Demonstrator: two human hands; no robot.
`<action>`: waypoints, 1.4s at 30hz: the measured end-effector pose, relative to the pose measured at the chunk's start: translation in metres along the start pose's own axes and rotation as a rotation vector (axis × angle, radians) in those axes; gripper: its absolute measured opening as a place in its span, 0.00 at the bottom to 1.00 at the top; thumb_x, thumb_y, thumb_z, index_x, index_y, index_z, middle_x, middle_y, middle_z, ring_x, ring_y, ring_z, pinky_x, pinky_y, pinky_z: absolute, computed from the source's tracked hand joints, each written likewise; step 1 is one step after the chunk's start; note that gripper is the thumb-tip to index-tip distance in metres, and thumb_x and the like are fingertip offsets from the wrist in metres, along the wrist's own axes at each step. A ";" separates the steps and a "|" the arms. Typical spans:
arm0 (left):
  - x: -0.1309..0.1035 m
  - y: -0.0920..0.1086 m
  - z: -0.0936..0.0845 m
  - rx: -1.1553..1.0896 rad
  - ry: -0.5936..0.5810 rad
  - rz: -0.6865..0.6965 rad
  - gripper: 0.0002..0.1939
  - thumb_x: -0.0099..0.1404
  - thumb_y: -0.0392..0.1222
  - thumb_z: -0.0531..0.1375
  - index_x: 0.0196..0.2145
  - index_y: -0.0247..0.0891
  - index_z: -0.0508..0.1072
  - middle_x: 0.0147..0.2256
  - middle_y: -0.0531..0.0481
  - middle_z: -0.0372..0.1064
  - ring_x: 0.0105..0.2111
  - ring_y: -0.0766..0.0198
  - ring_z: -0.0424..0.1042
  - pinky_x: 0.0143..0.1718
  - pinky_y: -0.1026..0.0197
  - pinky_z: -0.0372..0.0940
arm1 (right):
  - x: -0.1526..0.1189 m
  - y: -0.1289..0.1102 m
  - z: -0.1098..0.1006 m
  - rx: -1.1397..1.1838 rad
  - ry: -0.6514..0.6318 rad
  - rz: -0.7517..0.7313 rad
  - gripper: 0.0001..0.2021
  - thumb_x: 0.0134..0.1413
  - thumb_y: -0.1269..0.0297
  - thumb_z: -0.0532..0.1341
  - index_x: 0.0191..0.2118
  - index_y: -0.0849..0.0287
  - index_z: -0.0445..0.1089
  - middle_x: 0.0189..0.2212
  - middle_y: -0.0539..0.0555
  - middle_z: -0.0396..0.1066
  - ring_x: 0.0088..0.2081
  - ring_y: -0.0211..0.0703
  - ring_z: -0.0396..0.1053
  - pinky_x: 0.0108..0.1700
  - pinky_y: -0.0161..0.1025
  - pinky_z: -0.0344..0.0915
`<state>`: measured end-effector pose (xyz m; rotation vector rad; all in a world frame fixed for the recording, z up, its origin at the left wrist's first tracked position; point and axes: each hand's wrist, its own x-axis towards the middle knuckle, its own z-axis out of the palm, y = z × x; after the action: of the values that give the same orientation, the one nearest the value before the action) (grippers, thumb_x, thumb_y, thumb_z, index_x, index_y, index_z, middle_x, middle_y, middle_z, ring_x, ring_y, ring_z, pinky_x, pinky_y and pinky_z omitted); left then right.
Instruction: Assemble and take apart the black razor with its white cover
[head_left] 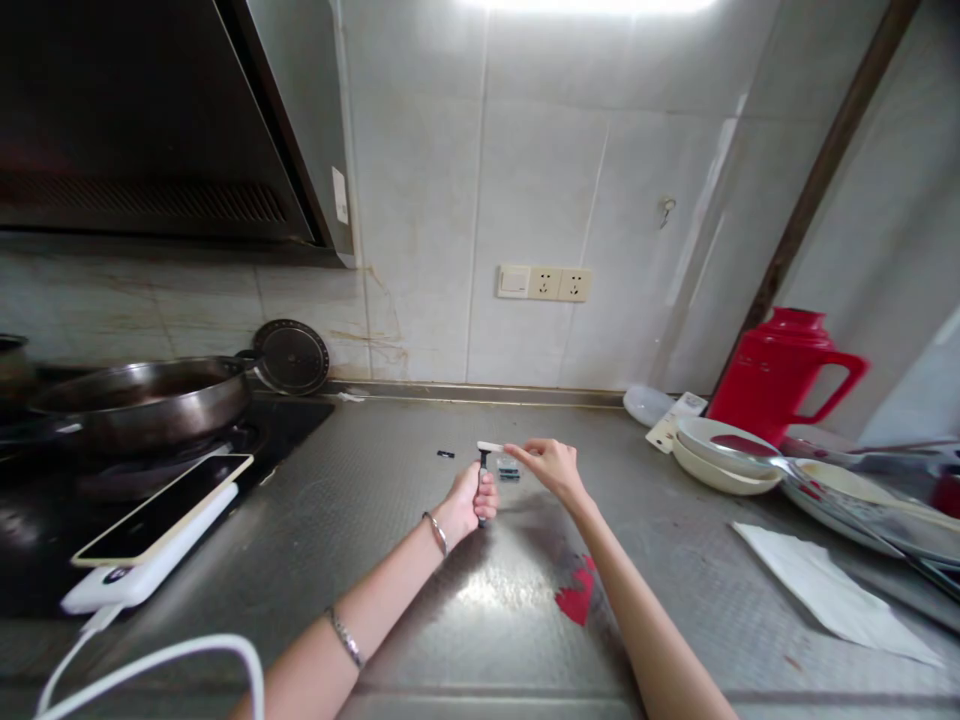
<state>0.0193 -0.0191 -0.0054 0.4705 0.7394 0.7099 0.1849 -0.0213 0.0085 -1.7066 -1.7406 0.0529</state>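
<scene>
My left hand (474, 495) is wrapped round the dark handle of a razor-like tool (483, 478), held upright above the metal counter. At the tool's top is a small white strip (490, 446). My right hand (551, 464) pinches the right end of that strip between thumb and finger. Behind the hands, small clear and dark pieces (508, 469) lie on the counter, between the tool and my right hand. A small black piece (445, 454) lies to the left of the tool.
A pan (150, 400) stands on the stove at left, near a phone (165, 508) on a white power bank (150, 560) with a cable. At right are a red jug (772, 375), bowls (724, 470) and a white tissue (832, 590). Red scraps (576, 598) lie near the front.
</scene>
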 end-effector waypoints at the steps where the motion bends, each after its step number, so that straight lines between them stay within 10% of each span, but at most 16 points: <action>1: -0.001 0.001 0.000 -0.003 -0.003 0.017 0.22 0.66 0.47 0.40 0.16 0.38 0.50 0.12 0.61 0.39 0.09 0.77 0.38 0.11 0.73 0.31 | 0.000 0.003 -0.002 -0.004 0.001 0.005 0.27 0.47 0.37 0.50 0.22 0.54 0.73 0.18 0.50 0.68 0.26 0.41 0.66 0.37 0.38 0.52; 42: -0.009 0.004 0.007 0.233 0.053 0.129 0.22 0.65 0.50 0.40 0.16 0.38 0.50 0.11 0.61 0.40 0.08 0.77 0.37 0.11 0.71 0.30 | 0.001 0.014 -0.012 0.147 0.084 0.003 0.29 0.42 0.35 0.53 0.17 0.60 0.70 0.12 0.47 0.58 0.20 0.34 0.56 0.25 0.31 0.49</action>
<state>0.0184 -0.0234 0.0061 0.7191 0.8516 0.7622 0.2031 -0.0232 0.0114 -1.5826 -1.6317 0.1064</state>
